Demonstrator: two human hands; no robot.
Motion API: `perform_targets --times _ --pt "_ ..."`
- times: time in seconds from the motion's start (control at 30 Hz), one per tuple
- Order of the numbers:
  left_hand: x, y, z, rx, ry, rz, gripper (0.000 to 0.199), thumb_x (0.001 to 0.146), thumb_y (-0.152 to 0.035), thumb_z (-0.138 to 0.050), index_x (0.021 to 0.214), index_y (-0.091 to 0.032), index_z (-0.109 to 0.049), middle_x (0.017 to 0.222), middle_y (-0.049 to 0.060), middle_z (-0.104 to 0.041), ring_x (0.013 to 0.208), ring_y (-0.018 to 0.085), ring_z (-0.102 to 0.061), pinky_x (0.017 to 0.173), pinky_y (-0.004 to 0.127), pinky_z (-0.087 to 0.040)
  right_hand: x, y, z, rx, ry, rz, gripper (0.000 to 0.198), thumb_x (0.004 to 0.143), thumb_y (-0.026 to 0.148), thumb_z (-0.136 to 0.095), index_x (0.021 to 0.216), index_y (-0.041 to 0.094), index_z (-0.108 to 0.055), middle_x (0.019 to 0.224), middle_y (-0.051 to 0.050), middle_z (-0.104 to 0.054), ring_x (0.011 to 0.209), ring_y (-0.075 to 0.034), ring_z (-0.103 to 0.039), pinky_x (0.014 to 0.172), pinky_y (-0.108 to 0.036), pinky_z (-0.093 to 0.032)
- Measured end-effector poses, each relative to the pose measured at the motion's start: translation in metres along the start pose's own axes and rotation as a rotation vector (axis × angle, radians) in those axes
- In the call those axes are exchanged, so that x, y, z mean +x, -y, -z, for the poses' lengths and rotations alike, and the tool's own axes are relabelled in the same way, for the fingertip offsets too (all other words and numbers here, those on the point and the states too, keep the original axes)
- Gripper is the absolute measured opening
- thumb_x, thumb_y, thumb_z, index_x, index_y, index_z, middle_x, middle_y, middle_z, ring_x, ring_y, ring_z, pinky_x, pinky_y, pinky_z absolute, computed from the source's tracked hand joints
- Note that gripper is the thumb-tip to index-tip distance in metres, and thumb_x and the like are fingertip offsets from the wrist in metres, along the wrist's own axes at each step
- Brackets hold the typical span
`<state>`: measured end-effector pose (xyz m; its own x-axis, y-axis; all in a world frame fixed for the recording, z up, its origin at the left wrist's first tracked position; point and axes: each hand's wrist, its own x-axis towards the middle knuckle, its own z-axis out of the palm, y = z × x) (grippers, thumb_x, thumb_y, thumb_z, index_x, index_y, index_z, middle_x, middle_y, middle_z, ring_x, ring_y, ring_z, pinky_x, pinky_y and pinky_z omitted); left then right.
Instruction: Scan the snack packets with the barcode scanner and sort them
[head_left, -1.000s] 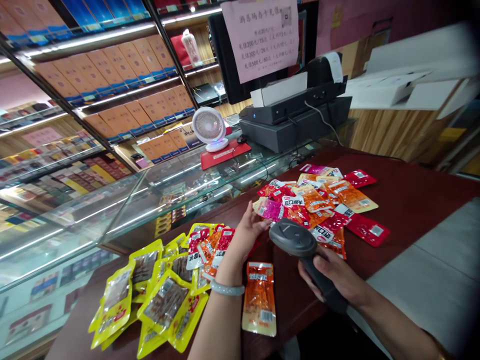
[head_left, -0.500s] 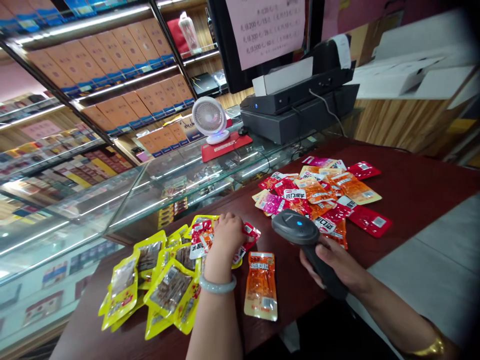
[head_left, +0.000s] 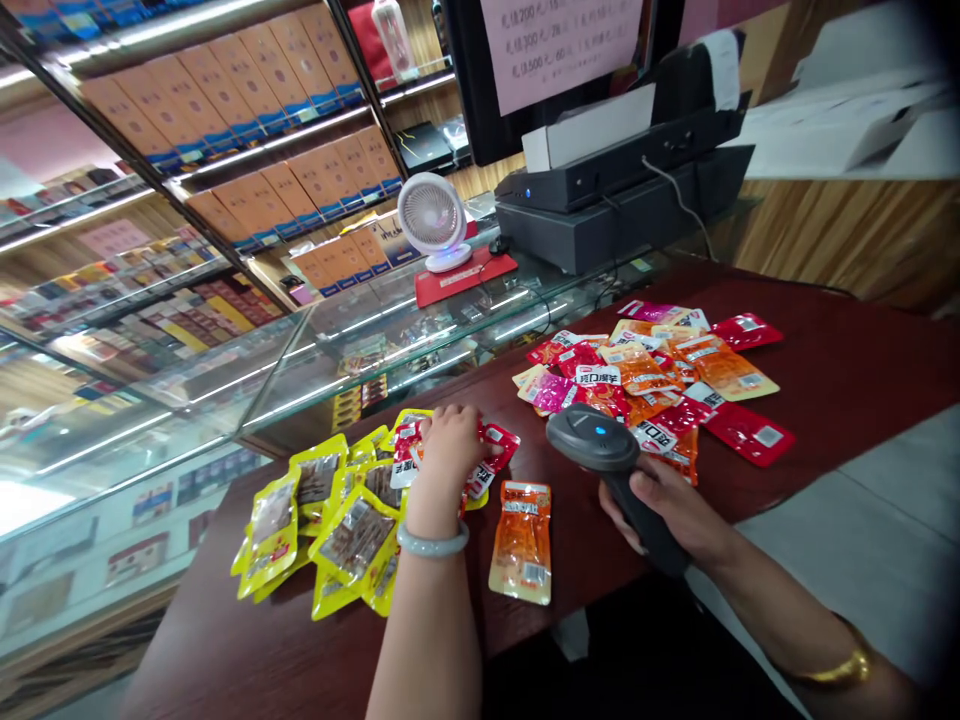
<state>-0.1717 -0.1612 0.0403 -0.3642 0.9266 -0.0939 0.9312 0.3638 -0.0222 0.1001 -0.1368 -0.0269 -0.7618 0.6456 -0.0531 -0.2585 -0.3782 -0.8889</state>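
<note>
My left hand [head_left: 452, 448], with a pale bangle at the wrist, is closed over red snack packets [head_left: 500, 447] whose ends stick out on both sides of it. Under and beside it is a heap of yellow snack packets [head_left: 354, 537] with brown contents showing through; my palm and fingertips are partly hidden. My right hand [head_left: 679, 510] grips a dark grey barcode scanner [head_left: 592, 438] by its handle, a blue light glowing on top. Between both hands a single orange snack packet [head_left: 522, 545] lies flat on the dark red table [head_left: 592, 535].
Beyond the scanner spreads a mixed pile of red, orange and pink packets [head_left: 600, 376]. A glass display counter [head_left: 300, 385] borders the table, carrying a white fan [head_left: 433, 222] and a black cash drawer [head_left: 555, 236]. Boxed goods [head_left: 217, 85] fill the shelves behind.
The view has shifted slightly, so the counter and shelves sit a little farther right. Both hands keep nearly the same places, the left on the red packets, the right around the scanner.
</note>
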Motion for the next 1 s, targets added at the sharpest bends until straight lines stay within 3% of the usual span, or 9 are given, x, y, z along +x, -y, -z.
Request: perform_targets --times 0.2,0.33,0.43,0.53,0.63,0.73,0.83,0.9,1.0 --pt "-0.07 -0.025 0.004 0.097 0.095 -0.246 0.058 0.075 -0.064 -0.064 0.109 -0.018 -0.064 0.114 0.014 -0.063 0.112 0.034 -0.055 0.095 0.045 -0.041 -0.001 0.001 0.003 0.039 0.053 -0.036 0.051 0.077 0.064 -0.071 0.094 0.018 -0.054 0.063 0.003 -0.06 0.04 -0.008 -0.053 0.037 -0.017 -0.043" --pt "-0.124 -0.03 -0.017 0.172 0.107 -0.064 0.059 0.084 -0.064 -0.053 0.109 -0.011 -0.062 0.108 0.019 -0.064 0.103 0.036 -0.06 0.087 0.045 -0.046 0.0 -0.001 0.007 0.053 0.109 -0.018 0.05 0.077 0.063 -0.071 0.088 0.018 -0.055 0.064 0.003 -0.06 0.041 -0.007 -0.053 0.037 -0.016 -0.042" --pt "-0.137 -0.035 -0.03 0.1 0.059 0.043 0.046 0.087 -0.054 -0.055 0.107 -0.012 -0.059 0.107 0.018 -0.064 0.104 0.034 -0.061 0.085 0.041 -0.046 0.002 -0.001 0.007 0.041 0.136 -0.008 0.049 0.078 0.063 -0.07 0.085 0.017 -0.055 0.063 0.002 -0.06 0.042 -0.007 -0.053 0.038 -0.017 -0.042" --pt "-0.131 -0.039 -0.039 -0.127 0.087 0.1 0.029 0.084 -0.04 -0.063 0.099 -0.017 -0.055 0.097 0.011 -0.067 0.095 0.028 -0.064 0.078 0.034 -0.046 -0.002 0.001 0.005 0.023 0.123 0.016 0.046 0.08 0.061 -0.069 0.085 0.017 -0.056 0.063 0.002 -0.059 0.042 -0.007 -0.053 0.039 -0.017 -0.042" --pt "-0.116 -0.039 -0.049 -0.498 0.096 0.095 0.021 0.082 -0.029 -0.064 0.094 -0.021 -0.05 0.082 0.004 -0.066 0.076 0.02 -0.063 0.066 0.027 -0.043 -0.014 0.003 0.004 -0.001 0.09 0.038 0.043 0.081 0.058 -0.07 0.086 0.018 -0.055 0.063 0.003 -0.058 0.044 -0.007 -0.052 0.041 -0.018 -0.043" --pt "-0.094 -0.041 -0.057 -0.921 -0.056 0.134 0.018 0.087 -0.035 -0.057 0.096 -0.022 -0.047 0.072 -0.001 -0.062 0.064 0.016 -0.06 0.061 0.026 -0.043 -0.026 0.003 0.005 0.005 0.069 0.022 0.045 0.08 0.059 -0.072 0.089 0.019 -0.054 0.065 0.003 -0.059 0.044 -0.007 -0.052 0.041 -0.018 -0.043" --pt "-0.065 -0.054 -0.055 -1.328 -0.248 0.148 0.027 0.089 -0.045 -0.051 0.101 -0.022 -0.045 0.079 0.0 -0.065 0.066 0.015 -0.062 0.063 0.027 -0.047 -0.027 0.001 0.01 0.029 0.025 0.019 0.045 0.081 0.059 -0.07 0.09 0.019 -0.054 0.064 0.003 -0.059 0.042 -0.008 -0.051 0.04 -0.019 -0.043" --pt "-0.046 -0.064 -0.05 -1.473 -0.321 0.108 0.032 0.087 -0.048 -0.054 0.101 -0.021 -0.046 0.085 0.002 -0.066 0.07 0.015 -0.063 0.066 0.027 -0.05 -0.023 0.001 0.014 0.052 -0.01 0.028 0.045 0.081 0.06 -0.069 0.09 0.019 -0.053 0.062 0.004 -0.058 0.04 -0.007 -0.049 0.038 -0.019 -0.043" --pt "-0.025 -0.075 -0.044 -1.511 -0.352 0.089 0.036 0.084 -0.05 -0.058 0.1 -0.02 -0.048 0.083 0.002 -0.065 0.069 0.015 -0.063 0.065 0.028 -0.051 -0.017 0.003 0.019 0.081 -0.018 0.034 0.045 0.081 0.061 -0.068 0.088 0.019 -0.052 0.061 0.004 -0.059 0.039 -0.007 -0.049 0.037 -0.018 -0.042"
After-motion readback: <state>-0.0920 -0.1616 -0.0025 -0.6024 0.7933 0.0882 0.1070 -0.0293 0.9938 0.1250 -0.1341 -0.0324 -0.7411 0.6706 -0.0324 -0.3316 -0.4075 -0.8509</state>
